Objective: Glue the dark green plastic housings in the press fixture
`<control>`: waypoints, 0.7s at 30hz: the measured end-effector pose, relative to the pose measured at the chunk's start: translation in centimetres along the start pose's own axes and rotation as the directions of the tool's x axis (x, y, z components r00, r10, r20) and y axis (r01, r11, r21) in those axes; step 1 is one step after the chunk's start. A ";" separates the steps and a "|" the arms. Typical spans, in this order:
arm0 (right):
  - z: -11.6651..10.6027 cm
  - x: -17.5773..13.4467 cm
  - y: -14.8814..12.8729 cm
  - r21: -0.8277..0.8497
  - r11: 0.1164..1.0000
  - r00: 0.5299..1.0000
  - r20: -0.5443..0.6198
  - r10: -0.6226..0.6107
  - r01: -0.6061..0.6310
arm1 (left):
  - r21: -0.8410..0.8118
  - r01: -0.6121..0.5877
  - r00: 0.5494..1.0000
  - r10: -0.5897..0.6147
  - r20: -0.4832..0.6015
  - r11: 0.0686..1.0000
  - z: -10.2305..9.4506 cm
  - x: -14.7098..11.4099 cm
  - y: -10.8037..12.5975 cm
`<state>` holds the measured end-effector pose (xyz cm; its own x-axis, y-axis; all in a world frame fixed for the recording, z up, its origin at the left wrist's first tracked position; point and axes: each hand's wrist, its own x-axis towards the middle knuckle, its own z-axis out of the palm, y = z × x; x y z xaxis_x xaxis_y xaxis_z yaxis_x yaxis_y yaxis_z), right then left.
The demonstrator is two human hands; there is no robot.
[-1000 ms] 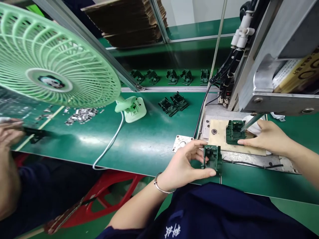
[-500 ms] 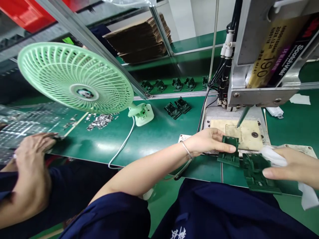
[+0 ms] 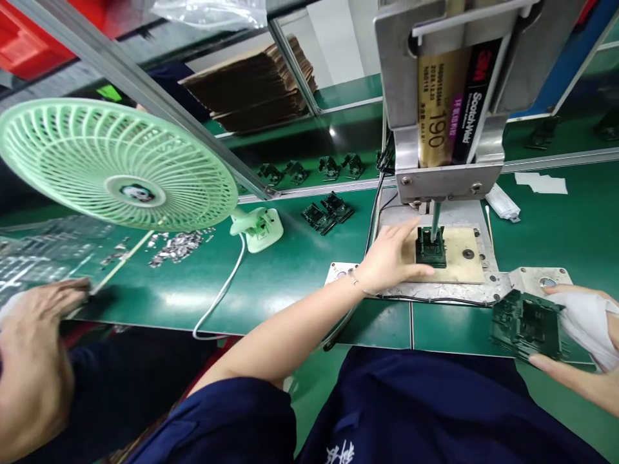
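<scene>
A small dark green plastic part (image 3: 429, 253) sits on the cream fixture plate (image 3: 464, 261), below the thin nozzle (image 3: 436, 222) of a dispenser holding a 3M Scotch-Weld cartridge (image 3: 452, 106). My left hand (image 3: 387, 261) is beside that part, thumb and fingers spread. Its thumb tip lies close to the part's front edge; whether it touches, I cannot tell. At the right edge, my right hand (image 3: 592, 380) grips another dark green plastic part (image 3: 525, 325) over the bench front. A crumpled white tissue (image 3: 587, 319) is also in that hand.
Two green parts (image 3: 327, 212) lie on the bench, and several more (image 3: 329, 167) line the shelf behind. A green fan (image 3: 120, 164) stands at left near small metal pieces (image 3: 178, 246). A co-worker's hand (image 3: 46, 309) rests at the far left. White paper (image 3: 540, 183) lies at right.
My left hand has set its green part on the fixture plate under the nozzle and opened. My right hand still holds its part and tissue, now farther right. The view has shifted.
</scene>
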<state>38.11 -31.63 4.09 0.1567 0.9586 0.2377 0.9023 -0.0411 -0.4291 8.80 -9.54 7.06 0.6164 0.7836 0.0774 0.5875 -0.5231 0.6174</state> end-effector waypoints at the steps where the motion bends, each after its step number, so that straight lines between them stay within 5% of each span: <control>1: 0.0 0.1 0.1 -0.026 1.000 1.000 -0.027 -0.012 0.011 | 0.110 -0.034 0.998 0.039 -0.042 0.993 -0.5 -1.2 -0.3; 6: 0.5 -0.3 0.0 -0.136 0.984 0.981 -0.136 -0.136 0.117 | 0.514 -0.004 0.938 0.182 -0.296 0.858 -1.5 -9.7 -3.4; 11: 1.2 0.1 -0.2 -0.260 0.931 0.941 -0.157 -0.301 0.255 | 0.623 0.016 0.953 0.177 -0.246 0.782 -0.2 -14.6 -5.9; 17: 0.6 0.0 -0.6 -0.190 0.971 0.976 -0.133 -0.175 0.148 | 0.522 0.058 0.944 0.124 -0.306 0.851 0.4 -14.9 -4.7; 21: 0.4 -0.6 -3.5 0.039 0.996 0.989 -0.129 -0.073 0.078 | 0.111 -0.068 0.929 0.104 -0.355 0.991 1.2 -14.2 -1.0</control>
<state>34.70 -31.92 5.05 0.1413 0.9146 0.3790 0.8953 0.0453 -0.4431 0.09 -20.52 4.41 0.4477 0.7927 0.4138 0.5988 -0.6095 0.5196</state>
